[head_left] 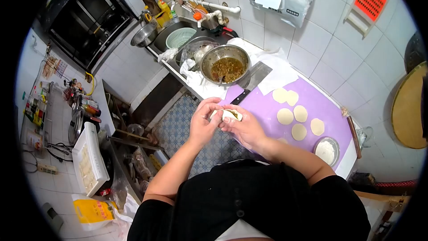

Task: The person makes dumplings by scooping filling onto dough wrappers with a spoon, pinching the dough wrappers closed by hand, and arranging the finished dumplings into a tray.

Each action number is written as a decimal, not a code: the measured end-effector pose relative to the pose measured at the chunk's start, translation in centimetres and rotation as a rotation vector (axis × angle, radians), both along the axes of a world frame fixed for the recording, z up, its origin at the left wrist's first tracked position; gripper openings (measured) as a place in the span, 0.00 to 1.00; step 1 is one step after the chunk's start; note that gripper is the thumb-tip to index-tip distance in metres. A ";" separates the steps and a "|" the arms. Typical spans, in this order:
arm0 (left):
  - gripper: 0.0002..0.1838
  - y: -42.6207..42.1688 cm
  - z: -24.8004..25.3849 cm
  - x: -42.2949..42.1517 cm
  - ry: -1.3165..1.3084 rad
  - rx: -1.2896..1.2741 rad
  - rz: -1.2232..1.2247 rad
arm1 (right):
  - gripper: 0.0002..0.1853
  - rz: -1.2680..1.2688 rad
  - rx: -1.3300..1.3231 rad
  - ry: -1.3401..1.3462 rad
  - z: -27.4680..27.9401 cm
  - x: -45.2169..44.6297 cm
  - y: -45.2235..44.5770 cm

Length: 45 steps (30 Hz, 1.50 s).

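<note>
While the left hand (pixel 204 124) and right hand (pixel 246 129) are gripping one folded wrapper (pixel 219 116) at frame centre, exposed filling (pixel 235 114) is risking escape through the unsealed edge, overly hard squeezing being the likely cause.

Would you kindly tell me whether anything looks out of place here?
Perhaps the knife: it lies loose beside the metal bowl, its handle near the right hand, where it might be knocked. No spill stands out.

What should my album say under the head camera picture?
Left hand and right hand hold a filled wrapper near dough rounds on a purple mat.
</note>
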<state>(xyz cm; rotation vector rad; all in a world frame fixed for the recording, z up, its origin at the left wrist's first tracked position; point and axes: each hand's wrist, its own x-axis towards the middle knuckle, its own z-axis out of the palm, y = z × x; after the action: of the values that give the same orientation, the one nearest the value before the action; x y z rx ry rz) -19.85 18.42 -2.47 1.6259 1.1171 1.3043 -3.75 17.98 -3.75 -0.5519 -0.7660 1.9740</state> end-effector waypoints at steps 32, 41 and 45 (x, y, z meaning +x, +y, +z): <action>0.23 -12.7 0.8 9.4 -0.547 -0.237 -0.184 | 0.12 -0.514 0.688 -0.702 3.7 10.5 -12.1; 0.22 -16.4 1.2 16.9 -0.705 -0.319 -0.141 | 0.07 -0.446 0.623 -0.533 3.6 17.4 -13.0; 0.23 -17.5 1.7 18.0 -0.671 -0.319 -0.088 | 0.08 -0.448 0.879 -0.636 3.9 18.8 -12.7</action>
<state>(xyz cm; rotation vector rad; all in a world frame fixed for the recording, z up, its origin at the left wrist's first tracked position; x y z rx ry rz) -1.88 0.93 -0.73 0.8858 0.7717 1.3799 15.06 5.28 0.13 -0.7158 -1.6129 0.8847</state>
